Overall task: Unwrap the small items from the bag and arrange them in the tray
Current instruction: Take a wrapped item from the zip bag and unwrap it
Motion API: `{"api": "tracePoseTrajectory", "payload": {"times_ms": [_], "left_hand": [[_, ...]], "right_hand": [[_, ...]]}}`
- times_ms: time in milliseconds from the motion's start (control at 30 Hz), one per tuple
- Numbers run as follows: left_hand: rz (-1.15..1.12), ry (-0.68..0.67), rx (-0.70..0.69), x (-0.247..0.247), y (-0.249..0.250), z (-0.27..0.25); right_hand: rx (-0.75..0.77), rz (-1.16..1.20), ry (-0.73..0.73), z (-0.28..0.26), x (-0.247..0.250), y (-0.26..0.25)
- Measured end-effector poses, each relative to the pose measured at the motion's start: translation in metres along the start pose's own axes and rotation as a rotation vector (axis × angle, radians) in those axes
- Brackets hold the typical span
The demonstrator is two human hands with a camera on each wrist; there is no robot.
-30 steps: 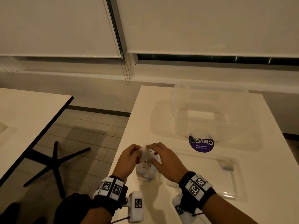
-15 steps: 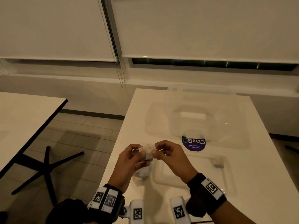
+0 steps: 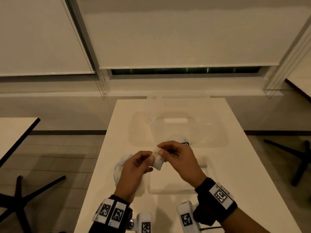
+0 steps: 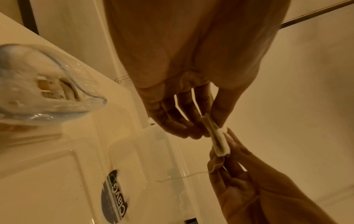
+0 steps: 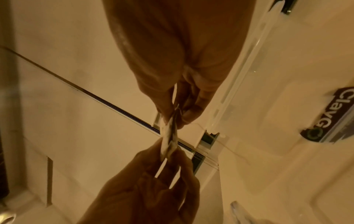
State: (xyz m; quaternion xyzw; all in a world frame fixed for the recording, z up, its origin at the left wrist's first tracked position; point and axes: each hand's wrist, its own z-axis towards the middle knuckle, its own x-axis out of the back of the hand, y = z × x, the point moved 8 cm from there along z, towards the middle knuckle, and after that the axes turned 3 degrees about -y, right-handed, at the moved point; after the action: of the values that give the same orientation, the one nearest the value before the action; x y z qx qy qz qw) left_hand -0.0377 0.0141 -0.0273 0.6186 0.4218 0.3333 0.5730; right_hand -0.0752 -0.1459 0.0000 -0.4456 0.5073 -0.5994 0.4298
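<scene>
Sachet (image 3: 158,161), small and pale, sits at the centre of the head view, held above the white table (image 3: 235,165) between both hands. Going left to right: at the lower left of centre the clear bag (image 3: 120,167) lies slumped on the tabletop, partly hidden behind the left hand (image 3: 136,167), whose thumb and curled fingers pinch the sachet's lower end. The right hand (image 3: 178,158) pinches the upper end the same way, and a thin thread trails from it in the wrist views. Under and to the right of the hands lies the shallow clear tray (image 3: 208,180), with one small item (image 3: 201,160) already near its far edge; beyond sits a larger clear container (image 3: 181,125).

To my eye the wrapper is being peeled. It would go best with one hand anchoring firmly while the other pulls the paper edge away slowly, staying over the tray so nothing drops onto the table, and minding that thread so it does not snag.
</scene>
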Motion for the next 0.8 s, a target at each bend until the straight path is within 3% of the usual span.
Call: {"api": "tracePoseTrajectory", "payload": {"times_ms": [233,433,533,600,800], "left_hand": [[0.062,-0.113,-0.083,-0.029,0.015,0.003],[-0.043,-0.093,-0.064,-0.030,0.017,0.007],[0.145,-0.170,-0.118,-0.038,0.017,0.007],[0.178,-0.148,-0.130,-0.038,0.016,0.009],[0.211,-0.158,-0.101,-0.040,0.007,0.016]], "right_hand": [[0.077,-0.124,0.040,-0.011,0.021,-0.016],[0.067,-0.149,0.041,-0.014,0.031,-0.019],[0.199,-0.462,0.042,-0.018,0.033,-0.031],[0.274,-0.663,-0.019,-0.019,0.025,-0.033],[0.245,-0.613,-0.062,-0.015,0.030,-0.027]]}}
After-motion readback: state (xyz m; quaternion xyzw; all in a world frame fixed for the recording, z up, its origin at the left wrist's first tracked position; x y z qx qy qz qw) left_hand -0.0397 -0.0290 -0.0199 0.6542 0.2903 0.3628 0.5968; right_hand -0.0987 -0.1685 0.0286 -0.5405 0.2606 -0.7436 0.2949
